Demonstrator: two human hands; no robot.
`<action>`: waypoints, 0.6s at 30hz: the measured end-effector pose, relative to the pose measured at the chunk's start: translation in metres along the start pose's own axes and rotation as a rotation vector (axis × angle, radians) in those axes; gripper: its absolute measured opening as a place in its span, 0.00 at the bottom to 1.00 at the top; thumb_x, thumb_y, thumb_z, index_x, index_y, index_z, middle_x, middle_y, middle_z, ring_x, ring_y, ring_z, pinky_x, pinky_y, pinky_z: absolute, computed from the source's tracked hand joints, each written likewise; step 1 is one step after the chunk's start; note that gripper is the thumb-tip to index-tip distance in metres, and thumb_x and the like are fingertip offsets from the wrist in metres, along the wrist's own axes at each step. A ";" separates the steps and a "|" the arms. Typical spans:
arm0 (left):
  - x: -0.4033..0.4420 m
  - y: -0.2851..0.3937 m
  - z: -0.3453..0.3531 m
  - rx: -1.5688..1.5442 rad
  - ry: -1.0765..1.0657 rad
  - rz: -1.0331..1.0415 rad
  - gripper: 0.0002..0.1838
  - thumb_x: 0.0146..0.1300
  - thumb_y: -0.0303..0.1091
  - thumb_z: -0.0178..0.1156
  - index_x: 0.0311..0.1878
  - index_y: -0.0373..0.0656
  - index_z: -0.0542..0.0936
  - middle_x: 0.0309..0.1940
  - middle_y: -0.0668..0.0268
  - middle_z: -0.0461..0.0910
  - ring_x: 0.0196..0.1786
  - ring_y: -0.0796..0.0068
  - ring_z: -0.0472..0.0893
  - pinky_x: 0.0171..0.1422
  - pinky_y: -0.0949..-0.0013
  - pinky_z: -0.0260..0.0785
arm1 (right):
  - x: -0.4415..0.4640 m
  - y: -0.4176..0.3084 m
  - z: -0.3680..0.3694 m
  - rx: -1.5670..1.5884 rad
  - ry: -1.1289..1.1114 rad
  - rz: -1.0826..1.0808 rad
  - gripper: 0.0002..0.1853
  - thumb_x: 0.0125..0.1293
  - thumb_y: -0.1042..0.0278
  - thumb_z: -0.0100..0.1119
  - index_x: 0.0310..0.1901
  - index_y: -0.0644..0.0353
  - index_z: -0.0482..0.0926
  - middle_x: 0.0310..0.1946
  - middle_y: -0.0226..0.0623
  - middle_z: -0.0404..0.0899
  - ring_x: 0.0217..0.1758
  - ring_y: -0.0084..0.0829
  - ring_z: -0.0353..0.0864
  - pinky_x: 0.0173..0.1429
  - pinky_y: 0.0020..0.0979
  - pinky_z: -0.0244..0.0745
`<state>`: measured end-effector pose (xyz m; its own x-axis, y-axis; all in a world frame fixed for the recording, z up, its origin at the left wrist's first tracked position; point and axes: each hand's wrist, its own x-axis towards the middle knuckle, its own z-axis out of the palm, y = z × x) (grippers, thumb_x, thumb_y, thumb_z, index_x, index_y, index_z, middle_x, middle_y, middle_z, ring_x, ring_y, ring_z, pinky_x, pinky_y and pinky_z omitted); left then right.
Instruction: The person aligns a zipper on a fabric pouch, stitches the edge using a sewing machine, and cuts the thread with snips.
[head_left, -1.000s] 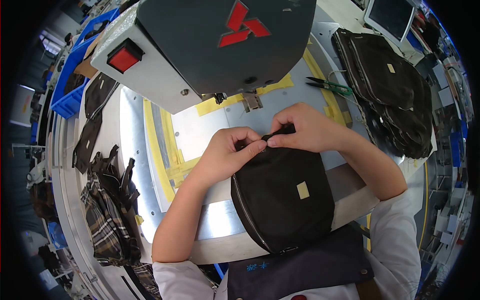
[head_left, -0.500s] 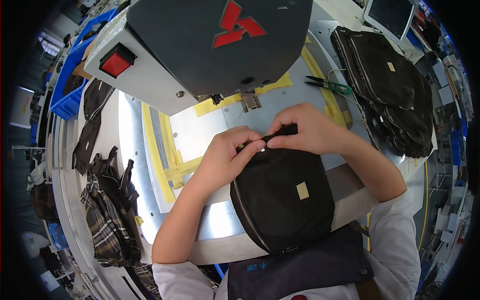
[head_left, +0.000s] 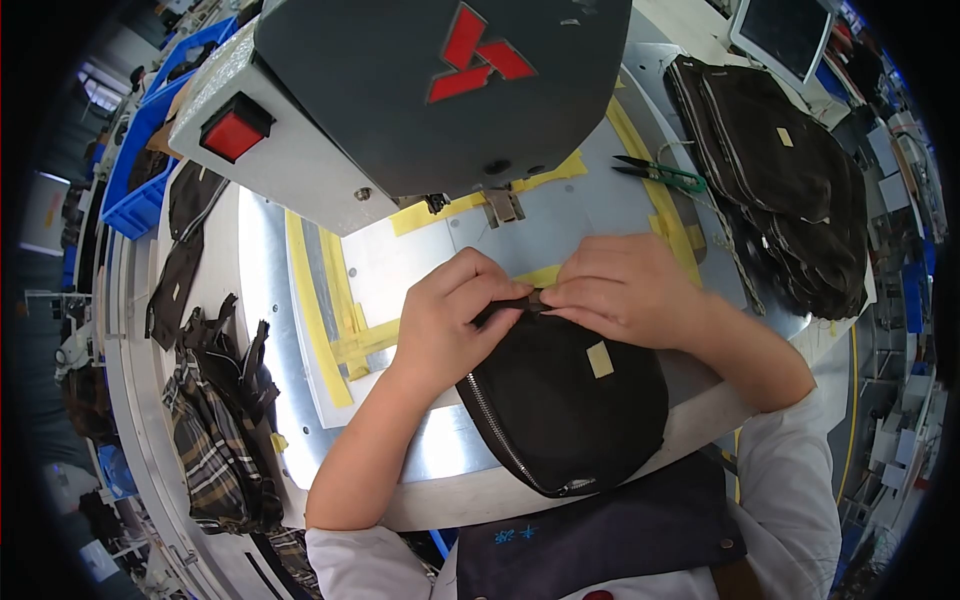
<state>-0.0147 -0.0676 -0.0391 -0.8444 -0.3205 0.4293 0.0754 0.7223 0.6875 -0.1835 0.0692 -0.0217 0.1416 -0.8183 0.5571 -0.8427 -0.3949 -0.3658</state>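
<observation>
A black fabric bag piece (head_left: 570, 410) with a cream label and a curved zipper along its left side lies at the front edge of the machine bed. Its top edge is pinched by my left hand (head_left: 455, 315), fingers closed on the dark fabric. Right beside it, my right hand (head_left: 620, 290) grips the same top edge between thumb and fingers. The two sets of fingertips nearly meet, with a small bit of dark material between them. Just beyond the hands is the metal clamp (head_left: 504, 207) of the sewing machine (head_left: 440, 110).
Green-handled snips (head_left: 662, 174) lie right of the clamp. A stack of black bag pieces (head_left: 770, 150) is at the right. Plaid fabric pieces (head_left: 215, 440) and black strips (head_left: 180, 270) lie at the left, near a blue bin (head_left: 140, 205). A screen (head_left: 783, 35) stands at the back right.
The bag's top edge and my fingertips have moved slightly toward me. The fingers of my right hand have curled over more, and the bag's label has shifted up a little.
</observation>
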 end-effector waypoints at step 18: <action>0.008 -0.011 -0.008 -0.476 -0.338 -0.517 0.10 0.66 0.33 0.60 0.31 0.36 0.78 0.27 0.74 0.74 0.31 0.87 0.67 0.37 0.79 0.61 | 0.025 0.026 -0.004 0.564 -0.472 0.648 0.13 0.57 0.62 0.68 0.33 0.65 0.82 0.25 0.36 0.81 0.29 0.23 0.77 0.36 0.26 0.71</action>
<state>-0.0176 -0.0828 -0.0383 -0.9442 -0.2859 -0.1635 -0.2169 0.1664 0.9619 -0.2043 0.0401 -0.0139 0.0356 -0.9814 -0.1884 -0.4763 0.1491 -0.8665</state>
